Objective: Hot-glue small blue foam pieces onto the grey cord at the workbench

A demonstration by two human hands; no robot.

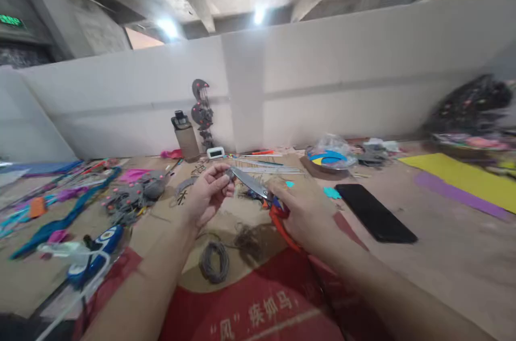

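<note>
My right hand [300,214] is closed around the red handles of a pair of scissors [250,182], whose metal blades point up and left. The blade tips reach a small grey piece [230,173] pinched between the thumb and fingers of my left hand [212,190]. What the grey piece is made of is too small to tell. Below my hands lie a coil of grey cord [214,262] and a loose tangle of thin dark thread [249,241], both on a brown and red printed board [242,319].
A black phone [375,213] lies to the right, near yellow [463,174] and purple sheets. Grey scraps with pink dots [139,196] and a blue eye-patterned object [97,255] are at left. Behind stand a bottle [185,136], a ruler [270,170] and a white partition [342,77].
</note>
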